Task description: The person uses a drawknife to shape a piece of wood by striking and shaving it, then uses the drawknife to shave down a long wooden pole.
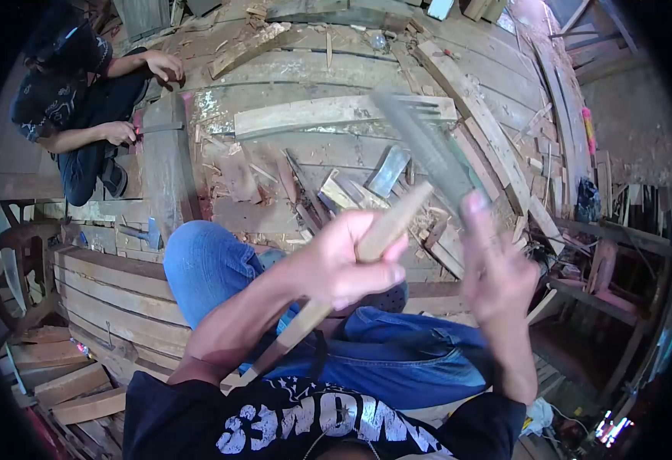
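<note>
My left hand (355, 264) is closed around a long wooden stick (405, 218). The stick's tapered end points up and to the right, while its lower length runs back past my forearm toward my shirt. My right hand (497, 272), blurred by motion, grips a large knife (424, 146) whose broad grey blade slants up and to the left. A finger reaches along the base of the blade, and the handle is hidden in the hand. The blade lies just above and right of the stick's tip in this view.
At the upper left, a person (60, 100) sits holding a blade over a wooden block (163, 153). A slotted curved board (336, 113) lies ahead, with shavings and offcuts around it. A hatchet (152, 232) rests at left; a long beam (478, 123) lies at right.
</note>
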A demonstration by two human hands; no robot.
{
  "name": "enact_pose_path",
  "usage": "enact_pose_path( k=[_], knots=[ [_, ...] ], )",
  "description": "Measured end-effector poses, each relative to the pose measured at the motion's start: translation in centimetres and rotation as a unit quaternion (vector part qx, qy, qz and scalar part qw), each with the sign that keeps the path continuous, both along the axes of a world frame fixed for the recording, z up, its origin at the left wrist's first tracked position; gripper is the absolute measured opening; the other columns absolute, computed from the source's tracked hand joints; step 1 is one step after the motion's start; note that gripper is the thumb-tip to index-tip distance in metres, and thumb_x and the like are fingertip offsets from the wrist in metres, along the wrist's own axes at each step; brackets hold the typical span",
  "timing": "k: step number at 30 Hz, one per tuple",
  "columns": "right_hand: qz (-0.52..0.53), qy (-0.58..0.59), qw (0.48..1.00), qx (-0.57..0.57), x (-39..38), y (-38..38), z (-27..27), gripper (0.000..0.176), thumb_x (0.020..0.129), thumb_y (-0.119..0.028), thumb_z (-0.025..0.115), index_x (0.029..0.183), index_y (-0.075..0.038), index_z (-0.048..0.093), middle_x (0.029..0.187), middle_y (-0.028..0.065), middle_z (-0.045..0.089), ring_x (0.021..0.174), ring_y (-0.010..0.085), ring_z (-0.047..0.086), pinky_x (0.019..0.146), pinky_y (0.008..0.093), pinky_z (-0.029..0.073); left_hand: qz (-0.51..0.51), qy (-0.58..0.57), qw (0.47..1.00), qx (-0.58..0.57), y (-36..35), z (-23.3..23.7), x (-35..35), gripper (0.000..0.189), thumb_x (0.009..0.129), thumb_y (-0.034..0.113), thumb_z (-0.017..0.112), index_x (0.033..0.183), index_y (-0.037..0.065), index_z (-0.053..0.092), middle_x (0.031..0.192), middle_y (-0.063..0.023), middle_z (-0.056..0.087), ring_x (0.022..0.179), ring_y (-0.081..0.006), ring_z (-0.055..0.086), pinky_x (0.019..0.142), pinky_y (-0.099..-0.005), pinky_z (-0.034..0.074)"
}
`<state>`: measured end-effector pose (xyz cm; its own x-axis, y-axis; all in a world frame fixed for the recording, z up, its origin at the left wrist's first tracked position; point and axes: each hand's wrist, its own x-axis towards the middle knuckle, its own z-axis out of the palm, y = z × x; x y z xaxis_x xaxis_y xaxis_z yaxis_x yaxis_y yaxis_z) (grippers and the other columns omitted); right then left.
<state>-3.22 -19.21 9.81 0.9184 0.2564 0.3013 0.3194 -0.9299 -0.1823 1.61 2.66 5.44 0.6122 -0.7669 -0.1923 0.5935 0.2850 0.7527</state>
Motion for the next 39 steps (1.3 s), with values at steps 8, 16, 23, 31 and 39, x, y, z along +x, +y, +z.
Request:
enact_pose_path(
  k=[8, 16, 23, 31, 39],
  knots=[
    [0.024, -0.033, 0.996, 0.080, -0.2, 0.2, 0.6, 0.063, 0.073, -0.001, 0.072, 0.132, -0.016, 0.057, 0.066, 0.0076, 0.054, 0.046, 0.0169, 0.049, 0.041, 0.0332, 0.043, -0.009, 0.026, 1.000, -0.010, 0.6, 0.6, 0.3, 0.024, 0.084, -0.008, 0.056, 0.078, 0.008, 0.039, 0.057, 0.0025, 0.043, 0.037, -0.0031, 0.041, 0.033, -0.0210, 0.030],
    [0.093, -0.031, 0.995, 0.033, -0.7, 1.0, 0.0, 0.059, 0.072, -0.003, 0.071, 0.127, -0.021, 0.062, 0.061, 0.0036, 0.039, 0.042, 0.0153, 0.040, 0.037, 0.0311, 0.034, -0.010, 0.046, 0.996, 0.078, 0.7, 1.6, 0.8, 0.023, 0.083, -0.002, 0.061, 0.079, 0.010, 0.041, 0.053, 0.0029, 0.043, 0.037, -0.0058, 0.042, 0.034, -0.0235, 0.029],
    [0.129, -0.019, 0.991, 0.030, -1.0, 1.5, 0.1, 0.055, 0.072, -0.002, 0.069, 0.125, -0.016, 0.063, 0.060, 0.0031, 0.040, 0.041, 0.0149, 0.040, 0.034, 0.0309, 0.033, -0.010, 0.063, 0.994, 0.086, 0.5, 0.8, 0.6, 0.029, 0.079, -0.008, 0.059, 0.074, 0.011, 0.039, 0.056, 0.0029, 0.041, 0.038, -0.0036, 0.039, 0.034, -0.0219, 0.027],
    [0.080, -0.021, 0.997, -0.010, -0.9, 0.9, 0.4, 0.060, 0.069, -0.004, 0.068, 0.127, -0.021, 0.062, 0.060, 0.0038, 0.038, 0.039, 0.0162, 0.038, 0.035, 0.0317, 0.036, -0.049, 0.083, 0.995, -0.021, 0.5, 0.3, 1.2, 0.024, 0.083, -0.005, 0.057, 0.078, 0.010, 0.039, 0.053, 0.0024, 0.042, 0.036, -0.0050, 0.040, 0.033, -0.0231, 0.028],
    [0.113, -0.035, 0.993, -0.003, -0.6, 1.1, 0.3, 0.056, 0.074, -0.007, 0.069, 0.127, -0.021, 0.062, 0.061, 0.0042, 0.041, 0.040, 0.0154, 0.040, 0.035, 0.0310, 0.032, -0.045, 0.112, 0.993, -0.018, 0.6, 0.1, 0.7, 0.024, 0.082, -0.006, 0.055, 0.076, 0.011, 0.038, 0.050, 0.0026, 0.041, 0.034, -0.0047, 0.038, 0.031, -0.0216, 0.026]
  ],
)
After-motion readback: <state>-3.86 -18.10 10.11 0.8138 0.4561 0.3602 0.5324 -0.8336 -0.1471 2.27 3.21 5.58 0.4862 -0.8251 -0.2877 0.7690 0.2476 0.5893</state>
